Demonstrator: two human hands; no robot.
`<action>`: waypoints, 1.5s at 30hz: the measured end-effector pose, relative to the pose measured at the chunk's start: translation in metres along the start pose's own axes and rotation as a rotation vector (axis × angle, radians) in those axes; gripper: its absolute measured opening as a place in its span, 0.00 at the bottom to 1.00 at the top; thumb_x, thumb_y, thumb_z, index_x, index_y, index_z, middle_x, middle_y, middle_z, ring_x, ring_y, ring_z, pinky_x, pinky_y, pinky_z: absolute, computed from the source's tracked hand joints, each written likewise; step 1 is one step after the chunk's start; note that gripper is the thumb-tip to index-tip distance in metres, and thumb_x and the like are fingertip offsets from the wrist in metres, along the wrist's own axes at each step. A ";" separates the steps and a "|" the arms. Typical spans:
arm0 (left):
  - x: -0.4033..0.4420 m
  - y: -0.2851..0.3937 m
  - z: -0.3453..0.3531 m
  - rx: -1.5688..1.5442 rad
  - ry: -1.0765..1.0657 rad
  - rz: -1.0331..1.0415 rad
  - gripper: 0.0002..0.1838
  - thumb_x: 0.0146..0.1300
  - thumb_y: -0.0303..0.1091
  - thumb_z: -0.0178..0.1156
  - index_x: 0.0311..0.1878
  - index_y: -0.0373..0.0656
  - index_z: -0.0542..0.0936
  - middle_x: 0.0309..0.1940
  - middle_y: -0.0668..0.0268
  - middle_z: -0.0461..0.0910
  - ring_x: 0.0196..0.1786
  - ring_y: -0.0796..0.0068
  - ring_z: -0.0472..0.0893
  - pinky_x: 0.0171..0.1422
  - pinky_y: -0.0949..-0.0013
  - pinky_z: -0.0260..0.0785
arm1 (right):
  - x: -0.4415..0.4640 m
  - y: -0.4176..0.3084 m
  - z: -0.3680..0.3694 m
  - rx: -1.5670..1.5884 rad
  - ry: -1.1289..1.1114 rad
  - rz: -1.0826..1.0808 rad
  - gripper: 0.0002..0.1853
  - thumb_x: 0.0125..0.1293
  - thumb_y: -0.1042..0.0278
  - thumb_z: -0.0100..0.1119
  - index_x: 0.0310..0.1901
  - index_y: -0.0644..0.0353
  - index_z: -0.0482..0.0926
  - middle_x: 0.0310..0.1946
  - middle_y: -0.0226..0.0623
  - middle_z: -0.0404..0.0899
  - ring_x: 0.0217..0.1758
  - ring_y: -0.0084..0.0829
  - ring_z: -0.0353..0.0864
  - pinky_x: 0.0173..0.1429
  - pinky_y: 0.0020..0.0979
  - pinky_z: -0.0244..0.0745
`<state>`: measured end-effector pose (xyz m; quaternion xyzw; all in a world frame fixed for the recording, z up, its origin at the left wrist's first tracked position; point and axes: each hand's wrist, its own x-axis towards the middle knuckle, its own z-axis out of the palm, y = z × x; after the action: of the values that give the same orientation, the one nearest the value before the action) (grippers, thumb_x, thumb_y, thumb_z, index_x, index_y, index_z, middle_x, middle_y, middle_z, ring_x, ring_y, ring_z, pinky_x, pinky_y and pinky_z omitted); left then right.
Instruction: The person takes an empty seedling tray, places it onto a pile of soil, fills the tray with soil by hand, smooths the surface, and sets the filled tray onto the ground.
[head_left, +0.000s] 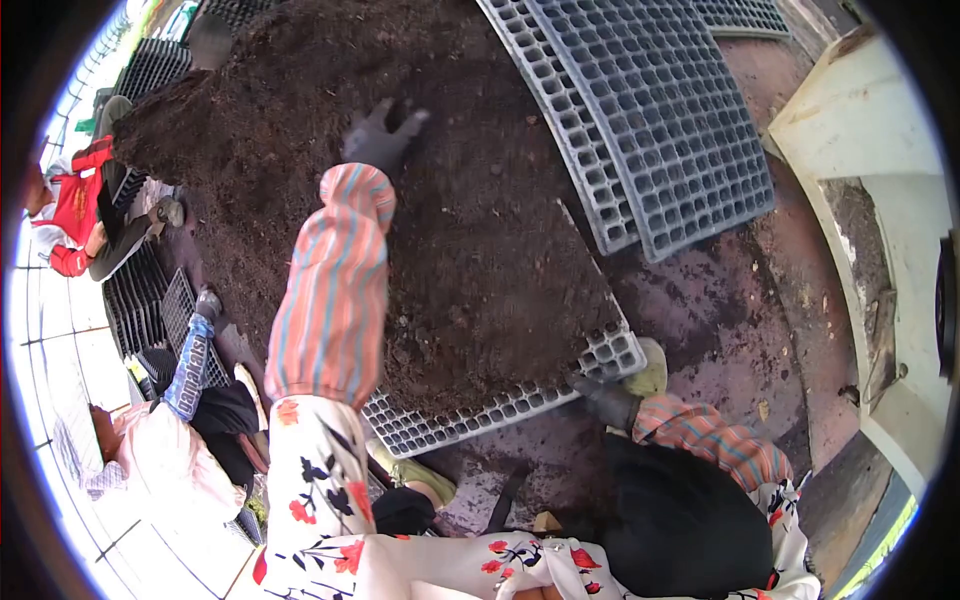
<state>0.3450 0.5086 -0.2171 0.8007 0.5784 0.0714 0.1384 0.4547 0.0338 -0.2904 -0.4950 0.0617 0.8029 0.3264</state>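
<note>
Well, your spread, grey-gloved left grip, pushing hard, could spill brown soil off the grey plastic tray's near edge; right grip unclear.

To the left of a cream-painted structure with a dirt-streaked edge, two rectangular grey plastic cell trays overlap near a reddish, soil-smeared floor. Far left of that structure are a person in a red-and-white top, a person in a pale pink top and stacked black plastic trays.
</note>
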 end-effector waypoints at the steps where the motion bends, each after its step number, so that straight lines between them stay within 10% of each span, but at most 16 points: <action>1: 0.014 -0.009 0.023 -0.013 -0.016 0.036 0.42 0.45 0.67 0.61 0.60 0.50 0.71 0.57 0.47 0.69 0.62 0.52 0.67 0.65 0.61 0.60 | 0.002 -0.002 0.001 -0.177 0.100 -0.072 0.22 0.63 0.50 0.56 0.51 0.57 0.70 0.38 0.35 0.76 0.34 0.27 0.76 0.41 0.30 0.73; 10: -0.045 0.016 0.036 -0.302 -0.698 0.424 0.27 0.45 0.55 0.68 0.45 0.47 0.81 0.39 0.61 0.81 0.46 0.61 0.79 0.49 0.63 0.70 | -0.007 -0.025 0.010 0.090 -0.160 0.059 0.22 0.66 0.59 0.53 0.59 0.55 0.64 0.52 0.36 0.72 0.53 0.35 0.73 0.53 0.37 0.73; 12: -0.086 0.022 0.032 -0.166 -0.476 0.482 0.28 0.44 0.54 0.67 0.46 0.47 0.80 0.39 0.60 0.80 0.46 0.60 0.79 0.48 0.60 0.70 | 0.051 0.033 -0.052 -0.488 -0.267 -0.356 0.22 0.67 0.58 0.50 0.60 0.56 0.64 0.54 0.40 0.71 0.54 0.36 0.73 0.52 0.37 0.73; 14: -0.105 0.027 0.023 -0.030 -0.279 0.536 0.29 0.44 0.54 0.67 0.48 0.47 0.79 0.39 0.58 0.80 0.46 0.58 0.78 0.47 0.58 0.70 | 0.024 0.010 -0.021 0.097 -0.231 -0.099 0.22 0.67 0.56 0.50 0.59 0.57 0.65 0.53 0.41 0.72 0.53 0.34 0.74 0.53 0.36 0.72; 15: -0.115 0.026 0.018 -0.095 -0.422 0.559 0.30 0.44 0.54 0.67 0.50 0.47 0.78 0.41 0.57 0.78 0.46 0.56 0.77 0.48 0.57 0.69 | 0.005 0.001 -0.017 -0.655 -0.050 -0.326 0.21 0.65 0.53 0.52 0.55 0.55 0.69 0.46 0.37 0.75 0.44 0.29 0.76 0.44 0.32 0.73; 17: -0.149 0.023 0.030 -0.179 -0.534 0.610 0.32 0.43 0.54 0.67 0.52 0.48 0.76 0.45 0.54 0.76 0.46 0.52 0.75 0.50 0.56 0.68 | -0.003 -0.016 0.002 -0.268 0.133 0.172 0.14 0.66 0.52 0.51 0.47 0.50 0.75 0.28 0.23 0.71 0.24 0.17 0.65 0.22 0.21 0.61; 27: -0.292 0.059 0.017 0.034 -0.299 0.403 0.31 0.41 0.52 0.66 0.52 0.54 0.76 0.56 0.56 0.69 0.59 0.44 0.64 0.58 0.46 0.61 | 0.026 0.005 -0.007 0.399 -0.251 0.006 0.20 0.68 0.61 0.49 0.57 0.61 0.64 0.54 0.41 0.71 0.54 0.39 0.73 0.59 0.45 0.70; 36: -0.298 -0.020 -0.019 0.168 0.090 0.516 0.31 0.39 0.50 0.64 0.53 0.57 0.75 0.58 0.56 0.66 0.63 0.42 0.60 0.63 0.32 0.46 | 0.017 -0.007 0.000 0.243 -0.228 0.041 0.19 0.68 0.57 0.48 0.56 0.59 0.66 0.51 0.41 0.73 0.49 0.42 0.76 0.54 0.43 0.74; 45: -0.188 -0.058 0.000 0.201 -0.492 0.243 0.38 0.40 0.55 0.66 0.59 0.59 0.70 0.64 0.57 0.61 0.63 0.41 0.60 0.62 0.43 0.58 | 0.016 -0.001 -0.005 0.190 -0.227 0.014 0.19 0.67 0.56 0.51 0.54 0.59 0.67 0.47 0.41 0.75 0.46 0.42 0.79 0.51 0.42 0.75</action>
<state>0.2319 0.3478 -0.2264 0.8672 0.4313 -0.1667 0.1850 0.4548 0.0398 -0.3062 -0.3674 0.1036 0.8465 0.3710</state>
